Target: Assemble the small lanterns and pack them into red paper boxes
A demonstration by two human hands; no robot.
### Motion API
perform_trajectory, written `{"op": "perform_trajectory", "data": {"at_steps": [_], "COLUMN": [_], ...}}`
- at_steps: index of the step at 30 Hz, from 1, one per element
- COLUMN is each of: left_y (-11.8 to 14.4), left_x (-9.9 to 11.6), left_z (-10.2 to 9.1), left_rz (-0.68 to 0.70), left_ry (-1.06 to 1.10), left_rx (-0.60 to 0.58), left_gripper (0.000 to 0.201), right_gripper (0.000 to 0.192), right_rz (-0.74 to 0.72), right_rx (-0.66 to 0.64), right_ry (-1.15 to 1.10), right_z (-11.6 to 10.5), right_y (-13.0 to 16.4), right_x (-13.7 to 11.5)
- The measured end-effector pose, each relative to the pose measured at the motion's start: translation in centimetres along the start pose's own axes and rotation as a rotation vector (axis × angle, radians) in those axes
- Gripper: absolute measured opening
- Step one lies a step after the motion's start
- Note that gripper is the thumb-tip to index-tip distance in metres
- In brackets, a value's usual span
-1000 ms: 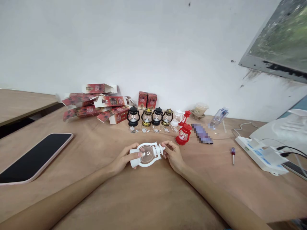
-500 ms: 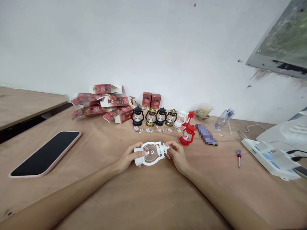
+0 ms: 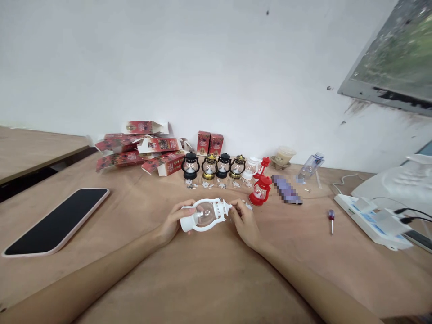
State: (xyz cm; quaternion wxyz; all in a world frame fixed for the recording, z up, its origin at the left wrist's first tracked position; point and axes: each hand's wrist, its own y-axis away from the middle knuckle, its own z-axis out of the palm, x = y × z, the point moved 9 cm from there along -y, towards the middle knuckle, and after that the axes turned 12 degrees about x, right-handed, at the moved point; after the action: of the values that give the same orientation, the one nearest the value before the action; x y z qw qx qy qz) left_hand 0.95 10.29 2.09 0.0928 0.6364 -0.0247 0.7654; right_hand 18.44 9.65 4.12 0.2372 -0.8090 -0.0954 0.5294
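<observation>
A white toy lantern (image 3: pixel 206 214) with a clear globe lies on its side in the air between my hands, base to the left. My left hand (image 3: pixel 173 221) is wrapped round its base, thumb on top. At the lantern's top knob, my right hand (image 3: pixel 245 221) has its fingers pinched together; part of the fingertips is hidden. Beyond them stands a red lantern (image 3: pixel 260 191), close to my right hand. Farther back is a row of lanterns, among them a black lantern (image 3: pixel 191 165), a gold-and-black lantern (image 3: pixel 209 167) and a white lantern (image 3: pixel 250 168).
Red printed boxes (image 3: pixel 162 145) are piled at the back left. A phone (image 3: pixel 57 220) lies on the left, a second phone (image 3: pixel 286 190) on the right. Farther right are a screwdriver (image 3: pixel 331 220), a power strip (image 3: pixel 374 225), a bottle (image 3: pixel 310 167) and a cup (image 3: pixel 284 155).
The white lantern has shifted slightly left and tilted, its base now lower than its top. Both hands stay on it. The whole view has turned a little.
</observation>
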Motion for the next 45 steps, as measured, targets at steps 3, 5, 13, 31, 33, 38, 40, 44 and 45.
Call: {"op": "perform_trajectory", "data": {"at_steps": [3, 5, 13, 31, 33, 38, 40, 44, 45], "left_y": [-0.1, -0.1, -0.1, 0.1, -0.3, -0.2, 0.5, 2.2, 2.5], "left_x": [-0.2, -0.3, 0.3, 0.8, 0.7, 0.5, 0.3, -0.3, -0.4], "left_z": [-0.1, -0.1, -0.2, -1.1, -1.8, -1.2, 0.5, 3.3, 3.8], "left_rz": [-0.010, -0.015, 0.032, 0.178, 0.183, 0.177, 0.152, 0.142, 0.149], "left_ry": [0.008, 0.004, -0.002, -0.191, -0.132, -0.019, 0.016, -0.055, -0.091], "left_rx": [-0.001, -0.002, 0.015, 0.259, 0.309, 0.181, 0.036, -0.164, -0.186], "left_gripper": [0.040, 0.041, 0.037, 0.040, 0.040, 0.043, 0.042, 0.037, 0.037], "right_gripper": [0.016, 0.016, 0.014, 0.021, 0.035, 0.054, 0.061, 0.063, 0.057], "right_rz": [-0.053, -0.058, -0.028, -0.571, -0.909, -0.800, -0.535, -0.171, -0.121], "right_rx": [0.007, -0.015, -0.053, 0.144, -0.001, 0.180, 0.257, -0.052, -0.141], "right_ry": [0.041, 0.034, -0.011, 0.048, 0.098, 0.061, 0.002, -0.223, -0.247], "right_z": [-0.1, 0.1, 0.3, -2.2, -0.4, -0.9, -1.8, 0.4, 1.1], "right_y": [-0.1, -0.2, -0.5, 2.2, 5.1, 5.2, 3.7, 2.5, 2.6], "right_x": [-0.6, -0.7, -0.1, -5.9, -8.5, -8.2, -6.1, -2.7, -2.3]}}
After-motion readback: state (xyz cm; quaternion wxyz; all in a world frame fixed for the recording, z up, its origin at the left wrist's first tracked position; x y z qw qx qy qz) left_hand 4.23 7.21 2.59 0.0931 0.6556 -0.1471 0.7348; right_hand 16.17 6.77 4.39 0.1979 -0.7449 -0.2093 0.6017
